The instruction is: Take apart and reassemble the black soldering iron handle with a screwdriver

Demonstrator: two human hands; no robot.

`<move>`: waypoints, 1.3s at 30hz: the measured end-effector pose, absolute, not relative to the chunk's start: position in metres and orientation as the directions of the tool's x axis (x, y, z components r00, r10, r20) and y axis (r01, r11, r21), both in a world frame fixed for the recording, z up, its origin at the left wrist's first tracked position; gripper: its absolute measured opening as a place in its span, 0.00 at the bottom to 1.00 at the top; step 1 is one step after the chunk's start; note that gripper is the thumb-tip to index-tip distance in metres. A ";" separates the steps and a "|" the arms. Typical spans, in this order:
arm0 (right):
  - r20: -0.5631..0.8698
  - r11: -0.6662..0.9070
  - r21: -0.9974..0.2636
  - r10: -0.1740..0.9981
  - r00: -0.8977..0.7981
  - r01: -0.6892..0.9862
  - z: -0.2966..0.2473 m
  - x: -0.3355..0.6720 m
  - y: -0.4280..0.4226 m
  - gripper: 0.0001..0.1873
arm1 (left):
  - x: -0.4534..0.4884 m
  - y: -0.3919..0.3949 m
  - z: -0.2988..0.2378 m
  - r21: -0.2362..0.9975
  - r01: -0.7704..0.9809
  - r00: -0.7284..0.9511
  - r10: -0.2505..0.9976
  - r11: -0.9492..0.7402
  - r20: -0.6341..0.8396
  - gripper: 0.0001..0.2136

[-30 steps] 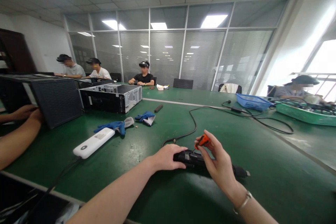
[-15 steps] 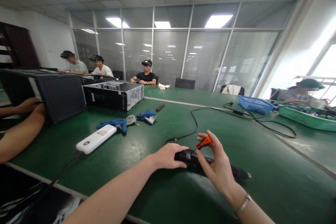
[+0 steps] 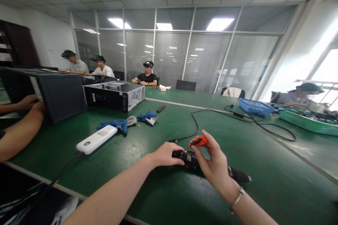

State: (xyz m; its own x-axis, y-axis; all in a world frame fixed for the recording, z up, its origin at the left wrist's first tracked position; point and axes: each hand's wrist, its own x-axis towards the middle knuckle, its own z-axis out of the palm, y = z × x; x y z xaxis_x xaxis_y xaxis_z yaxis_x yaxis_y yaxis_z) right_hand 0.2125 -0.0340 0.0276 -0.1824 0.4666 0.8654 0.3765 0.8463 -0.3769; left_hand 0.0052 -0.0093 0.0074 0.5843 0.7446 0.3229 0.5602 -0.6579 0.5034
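Observation:
A long black corded tool [image 3: 192, 160] lies on the green table [image 3: 163, 197]; its dark collar and metal tip [image 3: 249, 179] point to the right. My left hand [image 3: 167, 154] is closed around its left end, thumb on the near side. Between thumb and fingers of my right hand [image 3: 211, 160] is a small orange-and-black piece [image 3: 198, 141], held just above the tool's body. Part of the tool is hidden behind my right hand. Exactly what the piece is, I cannot make out.
A white power strip [image 3: 97, 139] and blue-grey gloves [image 3: 113, 124] lie to the left, with computer cases [image 3: 63, 95] beyond. Another person's arms [image 3: 23, 126] reach into one case. A black cable [image 3: 196, 121] crosses toward blue [image 3: 257, 107] and green baskets [image 3: 306, 121].
The orange-and-black piece has moved left and slightly up with my right hand, and is turned differently. My left hand has shifted slightly left, baring more of the tool's left end.

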 end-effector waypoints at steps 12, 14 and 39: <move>0.845 0.877 -0.214 0.387 -0.370 0.430 0.025 0.191 -0.038 0.25 | 0.005 -0.005 -0.002 0.533 0.506 0.596 0.721 -0.679 0.353 0.14; 0.878 0.867 -0.241 0.386 -0.282 0.435 0.026 0.194 -0.041 0.27 | 0.005 -0.005 -0.001 0.517 0.504 0.602 0.711 -0.691 0.363 0.15; 0.829 0.897 -0.196 0.367 -0.422 0.395 0.025 0.189 -0.044 0.27 | 0.006 -0.005 -0.003 0.528 0.479 0.601 0.701 -0.701 0.384 0.10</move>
State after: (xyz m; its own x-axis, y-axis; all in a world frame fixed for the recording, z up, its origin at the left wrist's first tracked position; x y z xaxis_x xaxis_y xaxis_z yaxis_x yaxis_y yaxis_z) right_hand 0.1886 -0.0439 0.0251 -0.4219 0.3670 0.8290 0.3953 0.8974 -0.1961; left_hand 0.0062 -0.0047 -0.0035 0.6010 0.7007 0.3844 0.4792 -0.7008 0.5284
